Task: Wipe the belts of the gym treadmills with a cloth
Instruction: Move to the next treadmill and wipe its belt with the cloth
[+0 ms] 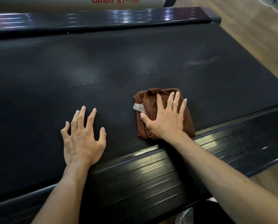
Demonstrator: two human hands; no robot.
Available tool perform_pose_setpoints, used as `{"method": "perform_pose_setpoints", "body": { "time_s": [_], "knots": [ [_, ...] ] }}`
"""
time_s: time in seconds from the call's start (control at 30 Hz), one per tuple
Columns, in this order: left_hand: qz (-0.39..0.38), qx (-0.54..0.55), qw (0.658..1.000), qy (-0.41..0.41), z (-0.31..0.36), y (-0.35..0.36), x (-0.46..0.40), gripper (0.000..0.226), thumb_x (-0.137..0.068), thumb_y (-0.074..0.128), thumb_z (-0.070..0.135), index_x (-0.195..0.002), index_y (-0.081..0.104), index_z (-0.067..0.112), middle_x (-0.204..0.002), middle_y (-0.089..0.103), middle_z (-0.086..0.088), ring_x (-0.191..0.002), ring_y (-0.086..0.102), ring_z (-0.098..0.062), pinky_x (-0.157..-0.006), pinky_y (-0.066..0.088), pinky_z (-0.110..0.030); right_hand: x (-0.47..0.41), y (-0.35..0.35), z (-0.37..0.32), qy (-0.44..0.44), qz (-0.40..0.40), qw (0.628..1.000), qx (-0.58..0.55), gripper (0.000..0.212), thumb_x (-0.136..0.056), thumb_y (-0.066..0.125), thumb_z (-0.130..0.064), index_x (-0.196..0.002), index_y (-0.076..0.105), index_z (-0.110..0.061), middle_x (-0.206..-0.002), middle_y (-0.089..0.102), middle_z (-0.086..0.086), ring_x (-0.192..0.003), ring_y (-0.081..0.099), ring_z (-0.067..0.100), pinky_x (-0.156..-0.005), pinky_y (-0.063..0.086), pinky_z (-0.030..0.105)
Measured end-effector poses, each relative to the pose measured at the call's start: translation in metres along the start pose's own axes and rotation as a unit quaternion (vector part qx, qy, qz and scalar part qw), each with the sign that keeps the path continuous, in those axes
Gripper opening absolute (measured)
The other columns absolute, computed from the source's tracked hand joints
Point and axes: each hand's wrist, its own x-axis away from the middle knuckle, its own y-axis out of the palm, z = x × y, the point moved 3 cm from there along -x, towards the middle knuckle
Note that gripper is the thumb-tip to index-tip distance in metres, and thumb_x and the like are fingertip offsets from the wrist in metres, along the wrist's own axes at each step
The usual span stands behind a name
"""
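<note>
Hands on the treadmill belt [135, 59]
The right hand [165, 118] presses flat on the brown cloth [152, 101]; the left hand [83, 136] rests spread, holding nothing

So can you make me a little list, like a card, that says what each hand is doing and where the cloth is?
left hand: fingers spread, resting bare on the belt, holding nothing
right hand: pressing flat on top of the cloth
cloth: brown, folded, with a pale tag, lying on the belt by the near side rail
belt: black, with a faint pale seam line across it
near side rail: ribbed, dark, both forearms cross over it
far side rail: shiny, dark
floor: wood
</note>
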Motion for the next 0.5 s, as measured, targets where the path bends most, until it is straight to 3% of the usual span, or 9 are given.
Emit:
{"method": "perform_pose_setpoints", "body": {
  "time_s": [0.13, 0.23, 0.4, 0.5],
  "knots": [
    [0.001, 0.007, 1.000, 0.002, 0.001, -0.003, 0.000, 0.074, -0.091, 0.023, 0.059, -0.160, 0.027, 0.032, -0.169, 0.017, 0.000, -0.157, 0.012, -0.018, -0.122, 0.017, -0.049, -0.002, 0.004, -0.008, -0.079, 0.016, 0.996, -0.045, 0.092, -0.085, 0.019, -0.083, -0.165, -0.003, -0.042, -0.173, -0.014, 0.014, -0.156, -0.017, 0.044, -0.123, -0.010, 0.065],
    [-0.004, 0.010, 1.000, 0.000, 0.002, -0.004, 0.000, 0.069, -0.095, 0.030, 0.055, -0.160, 0.027, 0.032, -0.170, 0.016, -0.001, -0.157, 0.012, -0.018, -0.123, 0.016, -0.050, 0.000, 0.004, -0.009, -0.112, 0.000, 0.993, -0.041, 0.081, -0.089, 0.014, -0.079, -0.162, -0.004, -0.050, -0.174, -0.012, 0.006, -0.157, -0.016, 0.044, -0.121, -0.012, 0.067],
    [-0.001, 0.009, 1.000, 0.001, 0.002, -0.005, 0.001, 0.070, -0.095, 0.031, 0.056, -0.160, 0.028, 0.031, -0.169, 0.017, -0.001, -0.157, 0.013, -0.019, -0.122, 0.017, -0.050, 0.001, 0.000, -0.013, -0.127, -0.015, 0.990, -0.066, 0.078, -0.086, 0.013, -0.076, -0.161, 0.005, -0.054, -0.175, -0.008, 0.002, -0.157, -0.016, 0.044, -0.119, -0.012, 0.071],
    [-0.007, 0.006, 1.000, 0.001, 0.002, -0.005, 0.000, 0.068, -0.097, 0.035, 0.054, -0.161, 0.026, 0.032, -0.170, 0.016, -0.001, -0.157, 0.011, -0.019, -0.122, 0.017, -0.050, -0.004, 0.002, -0.011, -0.083, -0.016, 0.994, -0.065, 0.086, -0.083, 0.021, -0.084, -0.162, 0.006, -0.052, -0.175, -0.009, 0.000, -0.156, -0.016, 0.044, -0.119, -0.011, 0.073]
  ]
}}
